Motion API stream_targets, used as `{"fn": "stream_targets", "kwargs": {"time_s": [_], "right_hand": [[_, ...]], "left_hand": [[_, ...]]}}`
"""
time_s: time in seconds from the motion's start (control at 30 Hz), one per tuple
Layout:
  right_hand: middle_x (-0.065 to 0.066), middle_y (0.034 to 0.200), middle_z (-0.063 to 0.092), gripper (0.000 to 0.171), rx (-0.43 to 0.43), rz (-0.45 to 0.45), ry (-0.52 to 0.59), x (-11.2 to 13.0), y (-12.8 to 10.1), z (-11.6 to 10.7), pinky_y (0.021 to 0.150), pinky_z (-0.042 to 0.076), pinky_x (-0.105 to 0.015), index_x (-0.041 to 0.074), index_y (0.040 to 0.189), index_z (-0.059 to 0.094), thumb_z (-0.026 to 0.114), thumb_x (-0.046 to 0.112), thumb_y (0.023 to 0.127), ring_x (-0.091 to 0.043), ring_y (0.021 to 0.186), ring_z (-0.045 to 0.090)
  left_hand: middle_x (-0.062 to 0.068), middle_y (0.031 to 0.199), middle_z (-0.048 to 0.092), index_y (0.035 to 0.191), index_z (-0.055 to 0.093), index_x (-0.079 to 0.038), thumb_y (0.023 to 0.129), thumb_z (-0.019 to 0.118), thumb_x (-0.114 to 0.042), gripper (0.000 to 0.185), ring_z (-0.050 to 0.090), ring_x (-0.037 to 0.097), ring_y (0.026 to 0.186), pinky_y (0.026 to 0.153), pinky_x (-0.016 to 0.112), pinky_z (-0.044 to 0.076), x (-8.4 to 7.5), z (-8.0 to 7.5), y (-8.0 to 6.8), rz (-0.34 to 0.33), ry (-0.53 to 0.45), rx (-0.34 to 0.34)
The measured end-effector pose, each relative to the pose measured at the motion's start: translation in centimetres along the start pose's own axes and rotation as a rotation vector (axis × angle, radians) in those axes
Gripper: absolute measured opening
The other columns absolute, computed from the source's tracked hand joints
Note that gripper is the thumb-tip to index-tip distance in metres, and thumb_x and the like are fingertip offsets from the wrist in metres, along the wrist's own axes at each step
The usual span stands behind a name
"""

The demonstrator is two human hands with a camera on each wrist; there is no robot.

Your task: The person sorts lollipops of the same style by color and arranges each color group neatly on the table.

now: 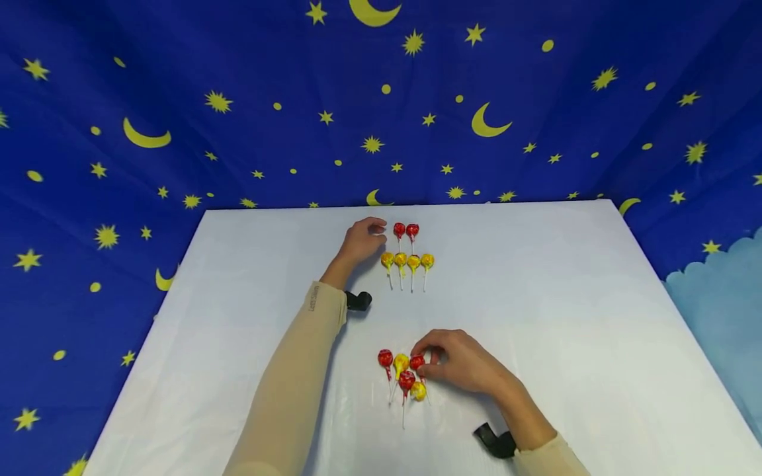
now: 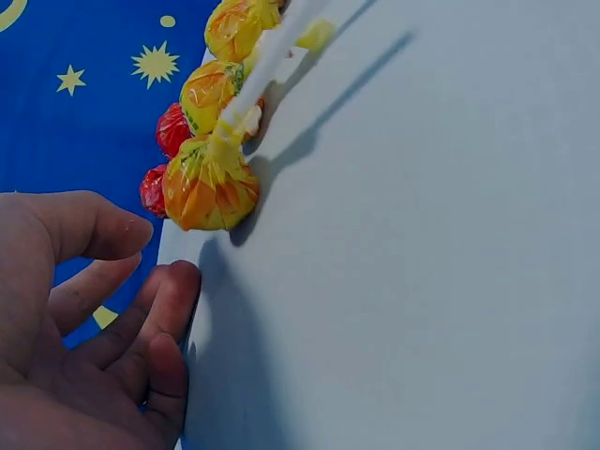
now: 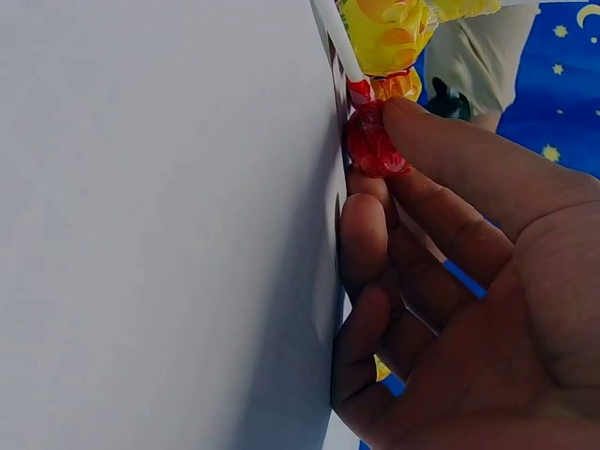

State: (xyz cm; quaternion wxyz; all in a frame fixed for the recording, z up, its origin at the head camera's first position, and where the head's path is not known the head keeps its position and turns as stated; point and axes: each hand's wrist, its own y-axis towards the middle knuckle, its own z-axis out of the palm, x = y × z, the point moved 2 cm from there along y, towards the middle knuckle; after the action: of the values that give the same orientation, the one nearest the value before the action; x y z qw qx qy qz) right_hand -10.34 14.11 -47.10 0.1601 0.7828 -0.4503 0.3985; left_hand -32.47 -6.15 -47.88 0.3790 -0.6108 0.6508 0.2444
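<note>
Lollipops make up the work here, in two groups on the white table (image 1: 536,297). The near cluster (image 1: 403,377) lies loose and unsorted at about six o'clock from the table's middle: three red heads and two yellow ones, sticks crossing. The right hand (image 1: 467,362) sits just at its three o'clock side, thumb and forefinger closed in a pinch on a red lollipop (image 3: 373,145), the other fingers curled beneath it in the right wrist view. Well apart, toward twelve o'clock, stands the tidy part: a yellow row (image 1: 407,262) of four heads side by side, sticks pointing back at the person, and beyond it a red pair (image 1: 405,231) touching each other. The left hand (image 1: 362,239) rests just at nine o'clock of that red pair, fingers loosely bent and holding nothing; the left wrist view shows its fingertips (image 2: 173,281) on the tabletop near the nearest yellow head. Judging by the layout, sorting by colour looks a little over half done: six placed, five left in the pile, one of them already gripped.
</note>
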Motion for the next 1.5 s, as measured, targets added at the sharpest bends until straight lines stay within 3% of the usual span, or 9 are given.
{"fn": "stream_targets", "kwargs": {"time_s": [0.33,0.63,0.87,1.07,1.23,1.5], "right_hand": [[0.013,0.087,0.062,0.019,-0.005,-0.014,0.032,-0.2,-0.3,0.3,0.065,0.046,-0.025,0.023,0.1,0.07,0.078,0.022,0.082,-0.006,0.071,0.055],[0.014,0.088,0.062,0.019,-0.003,-0.034,-0.002,-0.1,-0.1,0.1,0.066,0.046,-0.025,0.023,0.101,0.07,0.077,0.023,0.083,-0.004,0.072,0.055],[0.015,0.086,0.061,0.019,0.0,-0.018,-0.005,-0.1,-0.3,-0.1,0.065,0.046,-0.025,0.024,0.1,0.07,0.078,0.022,0.082,-0.006,0.071,0.055],[0.014,0.087,0.061,0.019,0.0,-0.032,0.0,0.0,-0.1,-0.1,0.065,0.046,-0.025,0.024,0.1,0.07,0.078,0.022,0.082,-0.005,0.071,0.055],[0.014,0.086,0.061,0.019,-0.001,-0.036,-0.011,0.0,-0.1,-0.1,0.065,0.046,-0.025,0.023,0.1,0.07,0.078,0.022,0.082,-0.006,0.071,0.055],[0.014,0.085,0.061,0.019,-0.006,-0.041,-0.007,0.0,0.0,0.0,0.064,0.045,-0.025,0.023,0.1,0.07,0.078,0.023,0.083,-0.006,0.07,0.055]], "left_hand": [[0.005,0.111,0.065,0.123,0.062,-0.011,0.091,0.064,-0.021,0.034,0.062,0.019,0.093,0.078,0.035,0.049,0.9,-0.5,-2.5,-0.012,-0.037,0.102],[0.003,0.107,0.065,0.117,0.065,-0.011,0.092,0.062,-0.025,0.029,0.059,0.021,0.101,0.079,0.037,0.048,1.4,-2.1,-6.3,0.135,0.045,0.129],[-0.001,0.103,0.065,0.118,0.066,-0.01,0.092,0.065,-0.026,0.03,0.061,0.018,0.089,0.069,0.034,0.05,1.6,-2.5,-10.1,0.194,0.026,0.183],[-0.005,0.102,0.066,0.116,0.067,-0.011,0.091,0.068,-0.026,0.029,0.062,0.015,0.086,0.065,0.035,0.05,1.9,-3.3,-12.8,0.191,-0.008,0.167],[-0.005,0.102,0.067,0.115,0.067,-0.01,0.09,0.069,-0.026,0.03,0.062,0.016,0.083,0.063,0.036,0.049,2.3,-3.6,-14.1,0.199,-0.052,0.138],[-0.001,0.103,0.067,0.114,0.067,-0.011,0.088,0.071,-0.028,0.032,0.061,0.016,0.082,0.066,0.036,0.048,2.4,-2.8,-16.1,0.243,-0.059,0.182]]}}
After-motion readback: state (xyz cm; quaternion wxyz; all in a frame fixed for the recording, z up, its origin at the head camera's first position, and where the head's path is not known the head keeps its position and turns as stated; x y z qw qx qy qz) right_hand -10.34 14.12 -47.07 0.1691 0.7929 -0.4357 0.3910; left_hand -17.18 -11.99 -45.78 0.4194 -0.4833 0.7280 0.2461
